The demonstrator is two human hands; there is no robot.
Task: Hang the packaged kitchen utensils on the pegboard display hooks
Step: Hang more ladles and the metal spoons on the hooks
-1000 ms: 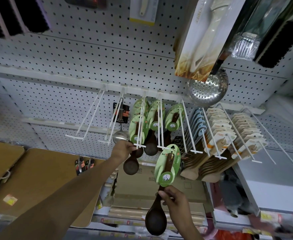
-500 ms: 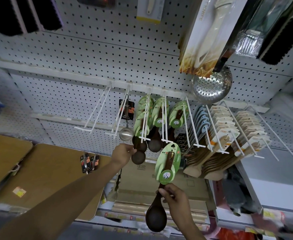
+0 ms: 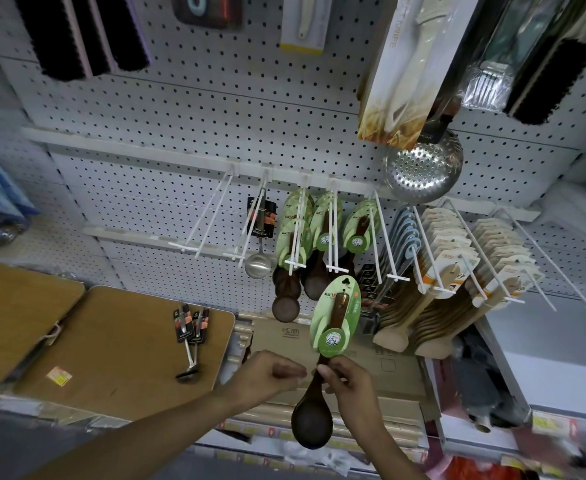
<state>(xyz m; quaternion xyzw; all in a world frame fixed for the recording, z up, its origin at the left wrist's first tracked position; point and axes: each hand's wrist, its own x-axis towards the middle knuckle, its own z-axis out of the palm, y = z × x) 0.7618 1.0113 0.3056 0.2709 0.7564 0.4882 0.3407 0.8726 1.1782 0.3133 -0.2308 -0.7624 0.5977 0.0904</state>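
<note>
Your right hand (image 3: 348,384) pinches the dark wooden spoon (image 3: 314,415) by its handle, just below the green card (image 3: 334,315) that wraps the upper part, so the card stands up with its hanging hole at the top, free to meet a hook. The bowl hangs down below your fingers, which keeps the package steady. Your left hand (image 3: 267,375) is beside it, fingers loosely curled toward the handle; whether they touch it I cannot tell, and that hand appears to hold nothing.

The spoon is low, in front of the cardboard box (image 3: 371,368) and well below the row of white hooks (image 3: 295,233) on the pegboard (image 3: 215,109). Three of those hooks already carry matching green-carded spoons, and the card in your hold sits under the middle one's tip. To the left, one hook holds a single steel ladle (image 3: 258,265), and the next one over is bare. More packaged ladles (image 3: 191,327) lie on the brown desk (image 3: 111,341), waiting their turn.

You will likely need to raise the card and line up its hole with a hook end.
</note>
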